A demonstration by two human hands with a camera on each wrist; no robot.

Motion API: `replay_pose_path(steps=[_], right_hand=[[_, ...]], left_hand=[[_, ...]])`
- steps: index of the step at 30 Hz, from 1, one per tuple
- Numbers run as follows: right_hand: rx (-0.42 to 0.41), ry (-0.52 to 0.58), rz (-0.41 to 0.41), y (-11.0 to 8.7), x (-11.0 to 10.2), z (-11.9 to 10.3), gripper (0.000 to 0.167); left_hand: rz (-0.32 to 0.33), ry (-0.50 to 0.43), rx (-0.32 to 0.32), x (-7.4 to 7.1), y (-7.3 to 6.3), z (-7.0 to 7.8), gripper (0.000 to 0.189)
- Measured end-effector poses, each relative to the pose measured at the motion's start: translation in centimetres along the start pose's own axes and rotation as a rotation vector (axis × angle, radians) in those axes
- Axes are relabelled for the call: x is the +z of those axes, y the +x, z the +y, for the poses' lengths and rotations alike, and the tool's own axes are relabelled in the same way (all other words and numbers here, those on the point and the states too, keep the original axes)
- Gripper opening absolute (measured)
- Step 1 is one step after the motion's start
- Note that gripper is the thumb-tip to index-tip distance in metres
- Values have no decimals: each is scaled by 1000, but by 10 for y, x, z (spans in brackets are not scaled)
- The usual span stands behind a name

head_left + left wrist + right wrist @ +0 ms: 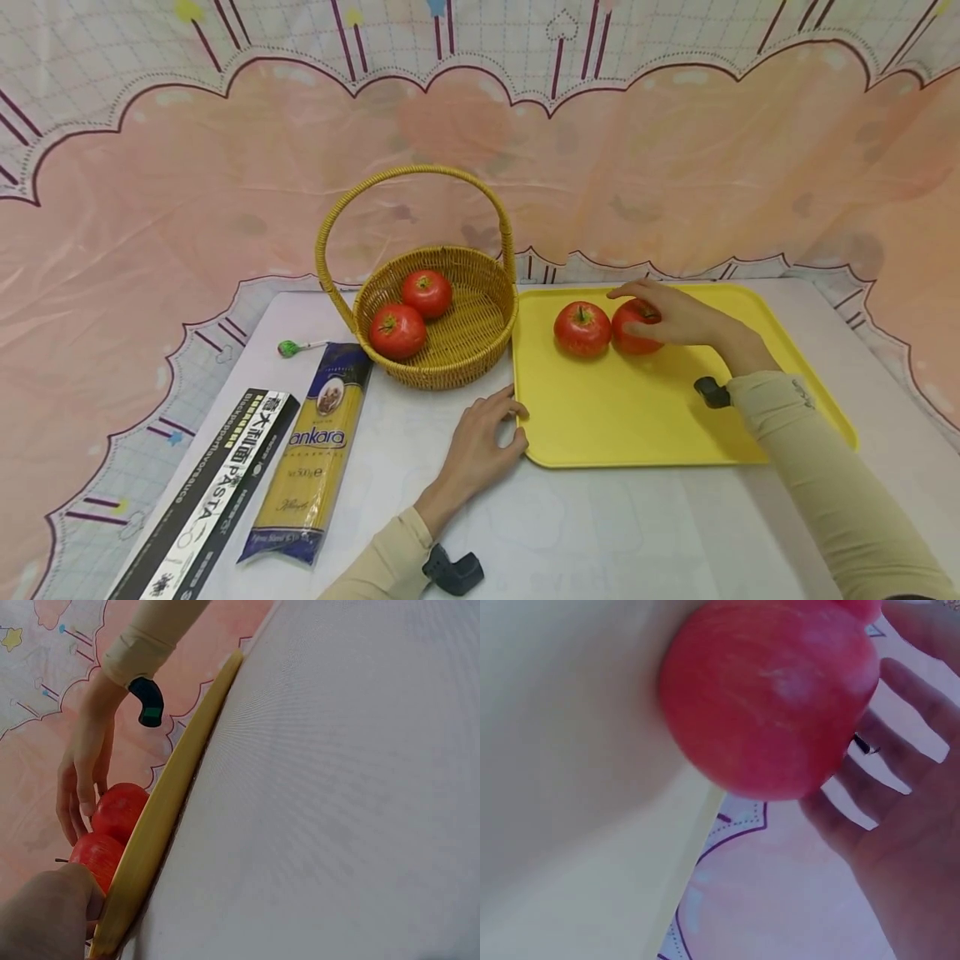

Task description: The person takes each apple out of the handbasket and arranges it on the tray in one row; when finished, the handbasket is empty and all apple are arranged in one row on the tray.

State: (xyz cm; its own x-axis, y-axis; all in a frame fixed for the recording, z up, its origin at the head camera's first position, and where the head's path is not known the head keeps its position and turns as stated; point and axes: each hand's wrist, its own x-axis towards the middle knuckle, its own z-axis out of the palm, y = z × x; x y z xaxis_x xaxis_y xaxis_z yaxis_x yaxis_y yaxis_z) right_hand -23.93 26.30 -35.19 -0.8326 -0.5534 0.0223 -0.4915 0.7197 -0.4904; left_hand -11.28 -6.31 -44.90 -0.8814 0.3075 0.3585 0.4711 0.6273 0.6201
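Two red apples (582, 329) sit side by side near the back of a yellow tray (600, 417). My right hand (675, 315) is over the right-hand apple (769, 697), thumb in front and fingers spread behind it. In the right wrist view the fingertips are right at the apple's edge, with gaps between the fingers. My left hand (483, 442) rests by the tray's left rim, its fingers loosely bent with the fingertips at the edge. In the left wrist view the left hand (49, 911) covers part of the near apple (97, 855).
Left of the tray stands a wicker basket (472, 367) with a tall handle, holding two red, tomato-like fruits (397, 331). Farther left lie a pasta pack (315, 450), a black-and-white pasta box (213, 500) and a green lollipop (288, 348). A patterned cloth (420, 125) hangs behind the table.
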Motion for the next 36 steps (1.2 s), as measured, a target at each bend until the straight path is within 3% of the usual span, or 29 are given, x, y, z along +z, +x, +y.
replay_pose_path(steps=[11, 17, 36], right_hand=[[-65, -3, 123, 13, -4, -23, 35], [-52, -29, 107, 24, -4, -37, 34], [-230, -121, 49, 72, 9, -75, 27]], left_hand=[[16, -6, 23, 1, 1, 0, 14], [25, -10, 31, 1, 1, 0, 14], [13, -4, 24, -1, 1, 0, 13]])
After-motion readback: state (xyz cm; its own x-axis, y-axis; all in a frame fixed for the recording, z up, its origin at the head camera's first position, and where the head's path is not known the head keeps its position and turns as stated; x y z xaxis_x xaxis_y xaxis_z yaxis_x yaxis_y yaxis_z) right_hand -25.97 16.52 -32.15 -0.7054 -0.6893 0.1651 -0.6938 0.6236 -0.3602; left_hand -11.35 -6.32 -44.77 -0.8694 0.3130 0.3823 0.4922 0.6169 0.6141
